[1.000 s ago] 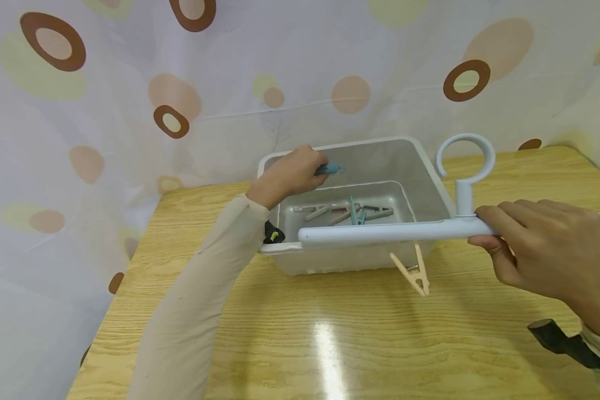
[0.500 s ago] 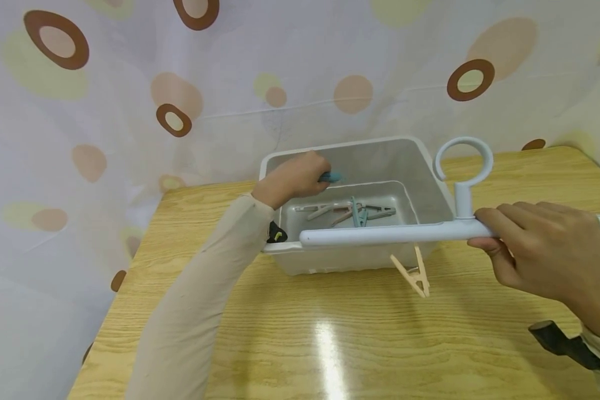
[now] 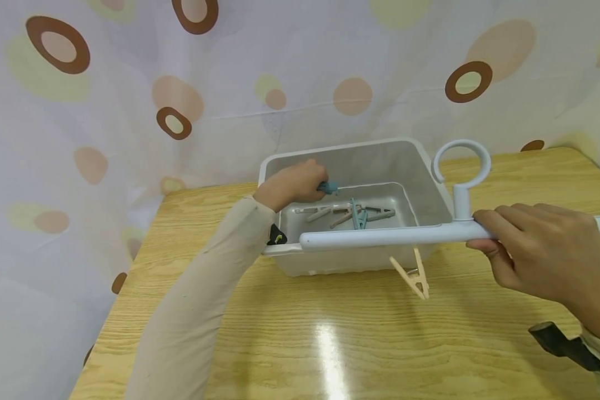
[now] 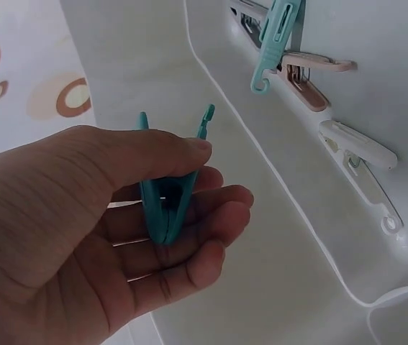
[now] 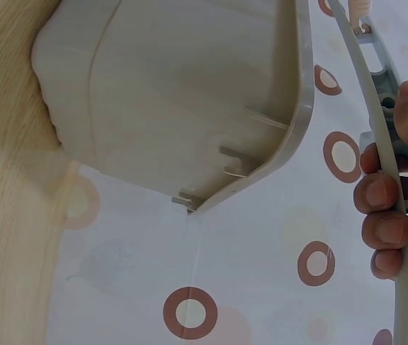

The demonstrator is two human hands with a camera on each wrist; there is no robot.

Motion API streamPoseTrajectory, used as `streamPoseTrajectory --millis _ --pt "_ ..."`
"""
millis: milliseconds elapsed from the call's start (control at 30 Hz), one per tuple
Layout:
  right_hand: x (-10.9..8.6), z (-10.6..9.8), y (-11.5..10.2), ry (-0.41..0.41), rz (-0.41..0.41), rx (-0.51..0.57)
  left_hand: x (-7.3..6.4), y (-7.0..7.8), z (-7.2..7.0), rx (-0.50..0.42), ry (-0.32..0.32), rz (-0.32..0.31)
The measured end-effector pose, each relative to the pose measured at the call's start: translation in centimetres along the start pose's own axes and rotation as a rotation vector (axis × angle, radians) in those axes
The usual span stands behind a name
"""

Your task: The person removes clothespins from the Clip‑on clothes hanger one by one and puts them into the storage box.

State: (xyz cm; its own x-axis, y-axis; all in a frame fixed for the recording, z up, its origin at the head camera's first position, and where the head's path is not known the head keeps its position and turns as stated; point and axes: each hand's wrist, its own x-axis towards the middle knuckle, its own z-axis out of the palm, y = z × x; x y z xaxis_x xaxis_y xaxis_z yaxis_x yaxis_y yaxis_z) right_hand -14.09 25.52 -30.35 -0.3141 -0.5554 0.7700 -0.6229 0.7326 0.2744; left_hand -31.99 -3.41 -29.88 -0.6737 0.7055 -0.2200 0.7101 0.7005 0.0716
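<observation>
Head view now, and the left hand (image 3: 297, 183) is over the tub (image 3: 427, 180), a teal peg (image 3: 328, 188) pinched in it, above the other pegs (image 3: 359, 220) on the floor. Left wrist shows it closely: thumb across the front, fingers behind, legs splayed past the thumb, the narrow end lower down. Over on the right, the right hand (image 3: 550, 250) grips the hanger (image 3: 380, 238), its bar crossing the tub's front rim; touching it or not, I can't tell. A peach peg (image 3: 422, 273) shows just below that bar.

So, how to do this well? I'd want a light pinch: squeeze those legs hard and the peg could spring or twist. Mind the hooked tip, too; it might snag another peg down there. And the right hand's job, I'd say, is to hold the bar steady, off the left sleeve (image 3: 205, 278).
</observation>
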Motion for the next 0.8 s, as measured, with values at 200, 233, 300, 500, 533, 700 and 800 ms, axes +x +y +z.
streamPoseTrajectory --millis 200,233,300,500,533,700,800 --pt "0.01 -0.03 0.00 0.000 -0.001 -0.005 -0.06 0.16 -0.08 0.015 -0.013 -0.029" --pt "-0.01 -0.04 0.00 0.000 -0.002 -0.005 -0.05 0.16 -0.08 0.014 -0.012 -0.029" --pt "-0.06 -0.07 0.03 -0.007 -0.005 -0.008 0.00 0.15 -0.04 0.013 -0.008 -0.028" --pt "-0.17 -0.09 0.08 -0.015 -0.009 -0.013 0.02 0.16 -0.03 0.021 -0.009 -0.075" --pt "-0.18 -0.07 0.08 -0.013 -0.009 -0.012 -0.01 0.17 -0.04 0.021 -0.013 -0.090" --pt "-0.16 -0.03 0.06 -0.002 -0.004 -0.009 -0.16 0.15 -0.15 0.039 -0.019 -0.138" --pt "-0.11 -0.02 0.04 0.001 -0.003 -0.008 -0.22 0.08 -0.22 0.060 0.003 -0.157"
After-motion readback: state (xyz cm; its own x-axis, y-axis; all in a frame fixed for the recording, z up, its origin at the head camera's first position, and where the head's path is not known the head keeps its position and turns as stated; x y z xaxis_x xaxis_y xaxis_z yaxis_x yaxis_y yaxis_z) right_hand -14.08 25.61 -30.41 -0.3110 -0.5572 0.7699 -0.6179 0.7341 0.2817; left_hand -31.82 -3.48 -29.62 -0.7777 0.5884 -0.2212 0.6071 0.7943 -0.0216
